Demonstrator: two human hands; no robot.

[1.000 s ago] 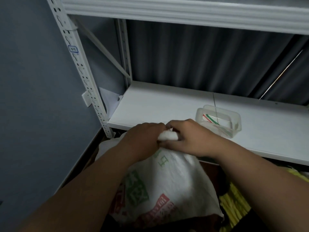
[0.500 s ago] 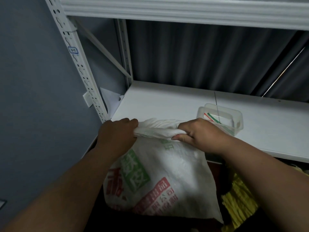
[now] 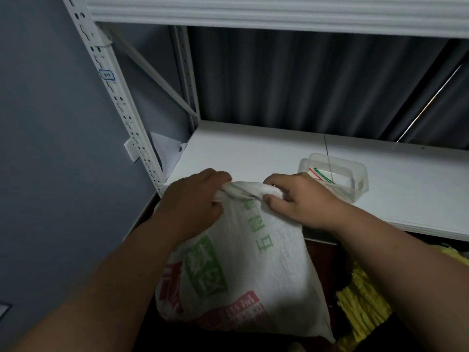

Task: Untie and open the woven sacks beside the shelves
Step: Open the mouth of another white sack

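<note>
Woven white sack (image 3: 243, 265) standing at lower centre of frame, below the shelf (image 3: 253, 151) edge, neck now drawn out sideways instead of bunched in one knot. Left hand (image 3: 193, 199) gripping the left end of the neck, right hand (image 3: 297, 196) pinching the right end, pulled apart from where both met a second ago. Probably loosened, mouth not yet open.

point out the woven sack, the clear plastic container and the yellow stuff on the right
woven sack (image 3: 243, 270): head view, on its white printed front panel
clear plastic container (image 3: 355, 174): head view, on its right wall
yellow material (image 3: 363, 303): head view, on its ribbed surface
</note>
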